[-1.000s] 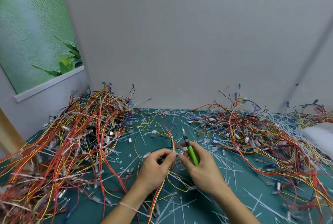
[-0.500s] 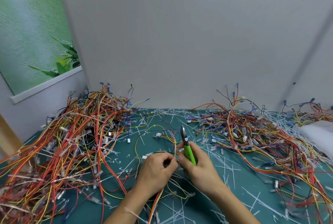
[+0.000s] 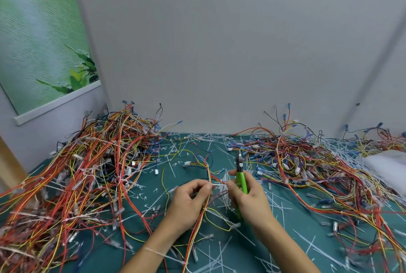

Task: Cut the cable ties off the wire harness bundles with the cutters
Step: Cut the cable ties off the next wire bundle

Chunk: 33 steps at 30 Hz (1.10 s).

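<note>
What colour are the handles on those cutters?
Bright green, on the cutters in the right hand; the head view shows it.

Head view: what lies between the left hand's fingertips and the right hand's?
In the head view, a white cable tie spans the short gap between left hand and right hand, which holds the cutters; red harness wires cross there.
</note>
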Tool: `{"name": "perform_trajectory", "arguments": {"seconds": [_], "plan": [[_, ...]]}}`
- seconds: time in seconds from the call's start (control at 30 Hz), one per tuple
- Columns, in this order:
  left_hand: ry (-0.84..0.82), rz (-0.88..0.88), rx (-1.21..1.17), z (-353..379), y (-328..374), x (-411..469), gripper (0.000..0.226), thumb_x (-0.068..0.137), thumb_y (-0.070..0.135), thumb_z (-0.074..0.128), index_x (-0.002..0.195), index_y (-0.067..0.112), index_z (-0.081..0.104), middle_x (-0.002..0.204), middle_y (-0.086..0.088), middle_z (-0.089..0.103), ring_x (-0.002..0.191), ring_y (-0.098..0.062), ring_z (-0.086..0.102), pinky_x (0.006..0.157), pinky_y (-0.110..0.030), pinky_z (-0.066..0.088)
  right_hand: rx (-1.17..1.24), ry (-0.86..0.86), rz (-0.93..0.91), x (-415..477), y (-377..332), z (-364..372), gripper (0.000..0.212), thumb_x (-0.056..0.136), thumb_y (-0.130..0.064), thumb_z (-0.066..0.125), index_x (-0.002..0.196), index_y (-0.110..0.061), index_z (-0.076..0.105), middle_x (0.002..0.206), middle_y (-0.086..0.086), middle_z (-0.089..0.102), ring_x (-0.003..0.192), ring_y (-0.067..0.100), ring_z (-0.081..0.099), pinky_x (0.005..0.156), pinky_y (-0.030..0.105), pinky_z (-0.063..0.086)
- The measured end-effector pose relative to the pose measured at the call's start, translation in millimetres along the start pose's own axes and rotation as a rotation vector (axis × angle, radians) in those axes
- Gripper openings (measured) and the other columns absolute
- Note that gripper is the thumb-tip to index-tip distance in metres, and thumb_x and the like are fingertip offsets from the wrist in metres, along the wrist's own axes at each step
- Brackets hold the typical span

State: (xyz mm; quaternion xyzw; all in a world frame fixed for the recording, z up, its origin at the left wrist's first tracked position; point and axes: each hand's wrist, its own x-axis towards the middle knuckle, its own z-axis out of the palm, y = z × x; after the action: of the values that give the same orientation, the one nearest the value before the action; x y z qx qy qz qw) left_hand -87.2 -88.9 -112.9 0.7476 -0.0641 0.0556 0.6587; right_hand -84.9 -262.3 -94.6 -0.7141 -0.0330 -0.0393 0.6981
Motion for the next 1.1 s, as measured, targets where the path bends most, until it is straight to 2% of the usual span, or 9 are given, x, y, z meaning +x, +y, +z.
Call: {"name": "perform_trajectory", "arguments": {"seconds": [0.13,0.27,0.33,0.4,0.47,0.57,0.73,0.87,1.1], "plan": [[0.038,-0.073,-0.266,-1,3,-1,0.016,0.082,0.031,0.073,0.090,0.019,0.079,0.082,-0.006,0.075,0.072,-0.014,0.063,0.066,-0.021,0.054,0.050,0.118,0.039,5,-5,-6,0.014,0.100,-0.009,0.065,0.106,-0.022,0.065,0.067,-0.004,0.061,0.057,0.011,0.055,0.055,0.031,0.047],[0.165,-0.087,-0.372,-2,0,4,0.012,0.075,0.028,0.077,0.085,0.022,0.082,0.080,-0.006,0.075,0.071,-0.014,0.065,0.068,-0.019,0.056,0.017,0.214,0.005,8,-7,-13,0.012,0.102,-0.010,0.060,0.107,-0.020,0.063,0.084,0.006,0.063,0.072,0.020,0.060,0.068,0.040,0.049],[0.219,-0.078,-0.366,-1,-2,6,0.007,0.079,0.023,0.077,0.083,0.024,0.082,0.078,-0.004,0.076,0.069,-0.011,0.065,0.067,-0.017,0.055,0.151,0.135,0.017,4,-13,-10,0.018,0.102,-0.005,0.058,0.114,-0.018,0.063,0.082,0.004,0.060,0.069,0.020,0.059,0.063,0.037,0.050],[0.262,-0.045,-0.360,0,-3,6,0.006,0.081,0.019,0.077,0.082,0.021,0.082,0.074,-0.003,0.075,0.064,-0.009,0.064,0.064,-0.016,0.053,0.269,-0.034,0.029,-2,-18,-4,0.023,0.098,-0.009,0.064,0.119,-0.016,0.062,0.081,0.003,0.060,0.067,0.020,0.059,0.060,0.034,0.049],[0.293,-0.011,-0.356,0,-3,6,0.005,0.079,0.020,0.078,0.081,0.019,0.082,0.070,-0.002,0.073,0.062,-0.008,0.062,0.062,-0.017,0.052,0.248,-0.216,0.060,-8,-19,1,0.038,0.087,-0.018,0.067,0.124,-0.018,0.062,0.086,0.003,0.061,0.071,0.022,0.062,0.063,0.034,0.051],[0.341,0.008,-0.338,0,-6,8,0.010,0.082,0.012,0.078,0.078,0.020,0.082,0.072,0.000,0.075,0.063,-0.005,0.063,0.064,-0.016,0.051,0.163,-0.402,0.116,-15,-20,6,0.049,0.083,-0.018,0.062,0.131,-0.017,0.052,0.092,0.005,0.064,0.073,0.023,0.063,0.063,0.032,0.051],[0.408,0.013,-0.301,-5,-11,11,0.007,0.084,0.015,0.079,0.086,0.022,0.081,0.086,-0.002,0.079,0.078,-0.008,0.072,0.073,-0.017,0.053,0.024,-0.463,0.153,-17,-23,5,0.060,0.083,-0.019,0.058,0.138,-0.031,0.040,0.093,0.003,0.070,0.072,0.020,0.062,0.062,0.030,0.050],[0.433,0.036,-0.265,-5,-12,12,0.012,0.086,0.014,0.078,0.087,0.026,0.080,0.089,0.002,0.079,0.088,-0.009,0.075,0.075,-0.015,0.053,0.007,-0.504,0.195,-17,-26,2,0.059,0.083,-0.020,0.058,0.138,-0.033,0.038,0.093,0.004,0.072,0.071,0.023,0.063,0.059,0.031,0.050],[0.366,0.063,-0.231,-4,-10,9,0.018,0.087,0.024,0.076,0.082,0.040,0.081,0.086,0.005,0.079,0.080,-0.008,0.070,0.077,-0.021,0.054,0.038,-0.542,0.386,-16,-21,6,0.068,0.080,-0.018,0.061,0.141,-0.027,0.033,0.092,0.012,0.073,0.072,0.029,0.065,0.056,0.033,0.048]]}}
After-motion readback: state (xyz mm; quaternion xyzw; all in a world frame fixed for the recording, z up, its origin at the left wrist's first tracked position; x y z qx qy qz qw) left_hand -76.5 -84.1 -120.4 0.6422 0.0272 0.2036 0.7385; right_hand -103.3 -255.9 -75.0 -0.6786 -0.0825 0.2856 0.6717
